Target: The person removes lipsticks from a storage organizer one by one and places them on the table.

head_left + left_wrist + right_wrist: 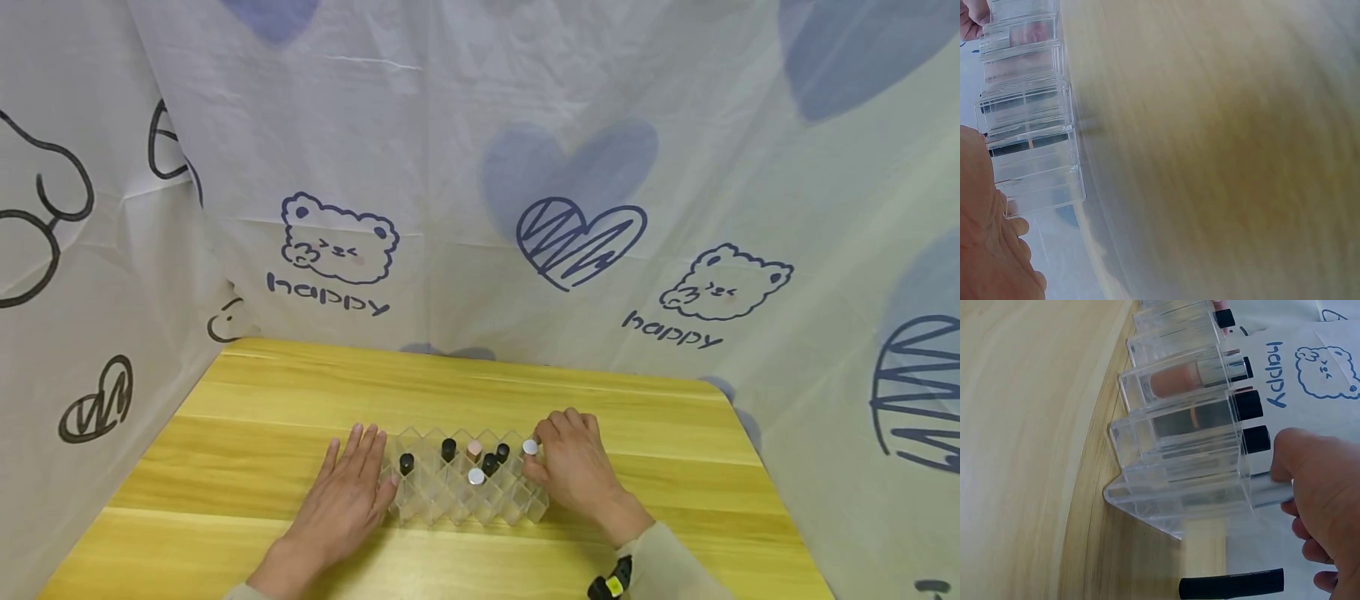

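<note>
A clear plastic lipstick organizer (pixel 442 500) with diamond-shaped compartments stands on the table. My right hand (pixel 573 462) pinches a silver-capped lipstick (pixel 1271 489) between thumb and fingers at the organizer's right end; its lower part reaches into a compartment. At the opposite end my left hand (pixel 345 500) lies with straight fingers, thumb along the organizer's edge. Several black-capped tubes (pixel 448 450), a pink-topped tube (pixel 474 450) and another silver-capped tube (pixel 476 477) stand in the compartments. Pink colour shows through one tube (pixel 1175 380) in the right wrist view.
Under the organizer is a yellow wood-grain table (pixel 262 400). White cloth (pixel 450 167) printed with hearts and bears hangs behind it and at both sides. A black tube-shaped thing (pixel 1232 585) shows low in the right wrist view, beside the organizer.
</note>
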Demonstrator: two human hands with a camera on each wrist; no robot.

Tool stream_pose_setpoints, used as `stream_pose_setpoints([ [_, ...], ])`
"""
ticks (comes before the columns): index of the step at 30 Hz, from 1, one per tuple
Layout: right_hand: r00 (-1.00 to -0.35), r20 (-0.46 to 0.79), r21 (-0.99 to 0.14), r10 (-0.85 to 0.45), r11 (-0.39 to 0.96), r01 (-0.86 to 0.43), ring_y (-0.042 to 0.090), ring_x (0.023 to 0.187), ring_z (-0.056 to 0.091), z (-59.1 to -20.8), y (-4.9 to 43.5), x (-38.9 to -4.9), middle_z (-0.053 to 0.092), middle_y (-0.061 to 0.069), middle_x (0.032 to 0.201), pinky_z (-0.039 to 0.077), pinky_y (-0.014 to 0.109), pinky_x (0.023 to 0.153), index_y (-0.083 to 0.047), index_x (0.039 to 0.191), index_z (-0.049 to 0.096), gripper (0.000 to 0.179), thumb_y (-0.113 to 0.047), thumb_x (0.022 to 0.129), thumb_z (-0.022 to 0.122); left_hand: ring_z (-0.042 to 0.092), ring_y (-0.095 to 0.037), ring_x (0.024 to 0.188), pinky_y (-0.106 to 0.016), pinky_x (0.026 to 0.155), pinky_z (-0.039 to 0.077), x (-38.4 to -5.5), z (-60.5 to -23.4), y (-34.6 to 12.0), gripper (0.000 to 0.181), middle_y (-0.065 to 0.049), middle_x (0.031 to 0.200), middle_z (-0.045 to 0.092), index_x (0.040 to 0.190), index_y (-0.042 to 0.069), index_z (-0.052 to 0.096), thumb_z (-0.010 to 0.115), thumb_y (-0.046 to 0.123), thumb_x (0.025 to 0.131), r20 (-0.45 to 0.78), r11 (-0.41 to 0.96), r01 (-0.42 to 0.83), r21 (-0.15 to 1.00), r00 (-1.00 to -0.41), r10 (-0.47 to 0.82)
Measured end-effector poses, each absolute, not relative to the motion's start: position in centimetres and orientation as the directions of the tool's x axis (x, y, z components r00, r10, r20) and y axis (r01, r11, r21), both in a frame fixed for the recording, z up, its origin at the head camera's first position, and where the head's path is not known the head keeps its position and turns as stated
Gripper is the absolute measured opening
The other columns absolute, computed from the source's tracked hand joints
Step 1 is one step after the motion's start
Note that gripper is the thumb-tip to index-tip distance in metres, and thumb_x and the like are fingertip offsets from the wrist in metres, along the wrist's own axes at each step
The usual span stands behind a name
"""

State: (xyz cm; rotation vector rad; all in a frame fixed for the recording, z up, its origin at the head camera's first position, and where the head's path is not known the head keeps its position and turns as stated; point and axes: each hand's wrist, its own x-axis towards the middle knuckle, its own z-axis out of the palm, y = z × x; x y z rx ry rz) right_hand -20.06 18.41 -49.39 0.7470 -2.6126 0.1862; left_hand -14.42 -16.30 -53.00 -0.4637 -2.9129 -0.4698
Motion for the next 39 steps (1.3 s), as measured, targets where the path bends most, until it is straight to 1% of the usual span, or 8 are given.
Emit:
stream_pose_setpoints([
  [4,-0.748,0.439,0.001,-0.497,0.833,-0.553,0.023,0.083,0.051,-49.4,18.6,-20.3,0.06,-0.001,0.086,0.042,0.043,0.082,-0.012,0.09,0.068,0.015,-0.025,0.087,0.075,0.023,-0.039,0.161,-0.063,0.131,0.015,-14.4,-53.0,-16.3,0.069,-0.022,0.17,0.032,0.162,-0.003,0.033,0.042,0.045,0.113,0.197,0.903,0.324,0.281,-0.941,0.276],
  [11,-0.749,0.44,0.004,-0.495,0.835,-0.55,0.022,0.082,0.049,-49.2,18.7,-20.6,0.059,-0.001,0.085,0.038,0.037,0.078,-0.011,0.09,0.067,0.019,-0.028,0.087,0.075,0.023,-0.039,0.161,-0.063,0.131,0.015,-14.4,-53.0,-16.3,0.069,-0.022,0.169,0.033,0.162,-0.003,0.033,0.042,0.045,0.113,0.197,0.904,0.322,0.282,-0.942,0.274],
  [22,-0.745,0.448,0.005,-0.494,0.835,-0.551,0.022,0.081,0.048,-48.9,18.6,-20.6,0.058,-0.001,0.084,0.037,0.036,0.077,-0.011,0.089,0.067,0.019,-0.028,0.086,0.075,0.024,-0.039,0.161,-0.063,0.131,0.015,-14.4,-53.1,-16.2,0.069,-0.021,0.17,0.032,0.162,-0.002,0.034,0.042,0.046,0.113,0.2,0.906,0.319,0.279,-0.942,0.27],
  [39,-0.691,0.508,0.046,-0.514,0.818,-0.573,0.022,0.078,0.046,-48.1,18.7,-20.7,0.058,-0.001,0.082,0.034,0.033,0.073,-0.011,0.086,0.066,0.02,-0.029,0.083,0.074,0.023,-0.039,0.161,-0.064,0.13,0.016,-14.4,-53.2,-16.2,0.069,-0.022,0.17,0.032,0.162,-0.003,0.034,0.042,0.045,0.113,0.199,0.907,0.32,0.275,-0.942,0.272],
])
